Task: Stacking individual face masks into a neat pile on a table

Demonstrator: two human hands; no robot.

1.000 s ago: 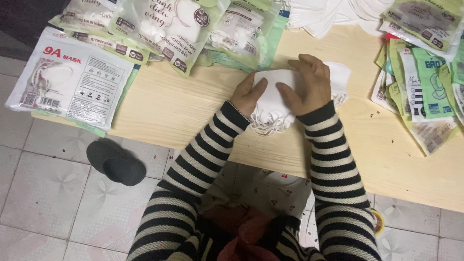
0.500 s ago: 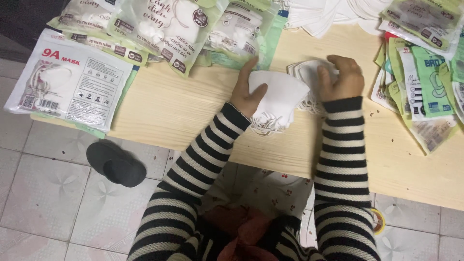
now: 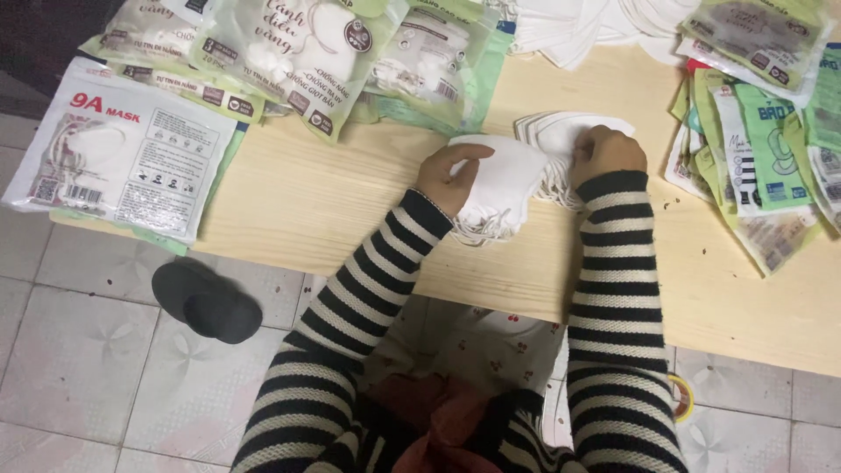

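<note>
On the wooden table (image 3: pixel 289 201), the left hand (image 3: pixel 451 180) grips a stack of white masks (image 3: pixel 504 184) while the right hand (image 3: pixel 606 151) clenches a second stack (image 3: pixel 552 131); light, soft and floppy, they seem best pinched by the edges.

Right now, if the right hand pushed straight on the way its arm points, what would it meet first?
The right hand already rests on a fanned mask stack; beyond it, probably the loose white masks at the table's far edge.
</note>
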